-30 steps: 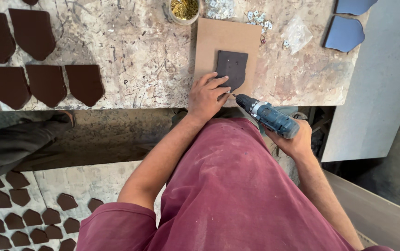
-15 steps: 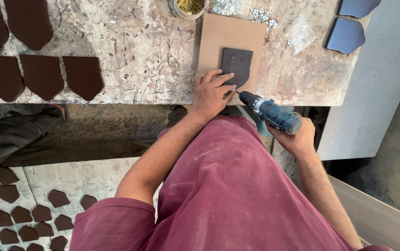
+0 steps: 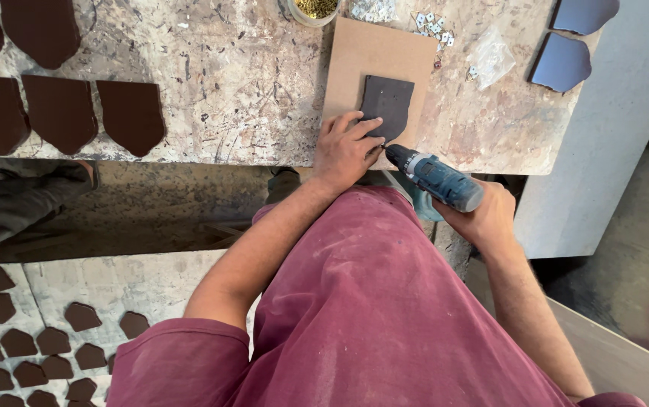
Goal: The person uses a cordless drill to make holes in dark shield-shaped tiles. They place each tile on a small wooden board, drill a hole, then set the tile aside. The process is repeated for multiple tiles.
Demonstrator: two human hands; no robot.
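Note:
A dark shield-shaped piece (image 3: 388, 102) lies on a brown board (image 3: 358, 56) at the worktable's near edge. My left hand (image 3: 343, 151) presses flat on the piece's lower left corner, fingers spread over it. My right hand (image 3: 486, 218) grips a blue cordless drill (image 3: 437, 179) by its handle. The drill's black nose points at the pointed near end of the dark piece, close beside my left fingertips.
Brown shield-shaped pieces (image 3: 132, 113) lie in rows on the scratched table (image 3: 234, 83) at left. Two blue pieces (image 3: 562, 60) sit at the far right. A cup of brass screws (image 3: 313, 9) and small metal clips (image 3: 434, 22) lie behind the board. More brown pieces (image 3: 15, 347) cover the floor.
The view has shifted slightly. My right hand has brought the drill a little nearer to the dark piece. My left hand stays on the piece.

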